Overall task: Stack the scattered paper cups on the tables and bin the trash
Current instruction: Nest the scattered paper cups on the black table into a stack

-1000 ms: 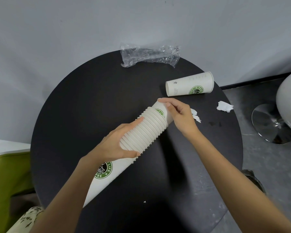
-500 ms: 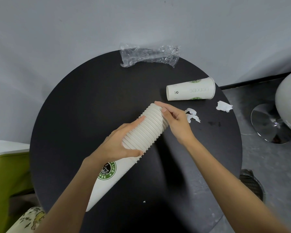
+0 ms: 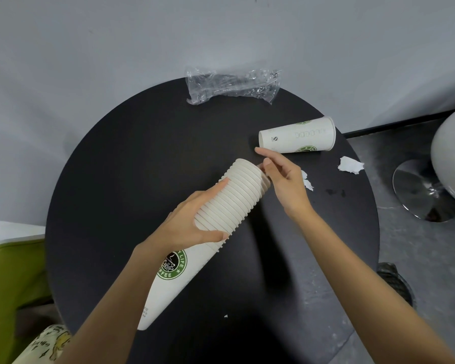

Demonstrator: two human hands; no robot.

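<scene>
Mostly done w/ the stacking: left grip [image 3: 192,222] is clenched round the ribbed rims of the cup stack [image 3: 237,195], held tilted over the black worktop [image 3: 129,166], base end toward the person, mouth end pointing away. Right grip [image 3: 284,177] sits at the stack's mouth, fingers loose, forefinger out, grasping nothing as far as I can see; whether it touches the top rim, can't tell. One loose cup [image 3: 297,137] lies on its side just beyond that forefinger, near the worktop's right edge, so 1 cup left to nest here. Trash not begun, imo: clear plastic wrap [image 3: 231,85] at the far edge, torn paper scrap [image 3: 350,165] at the right edge, smaller scraps [image 3: 306,179] partly behind the right grip, tiny white fleck [image 3: 226,316] near the front. Dark thing on the floor [image 3: 394,279] by the worktop may be the bin, can't tell. Other tables not in view
</scene>
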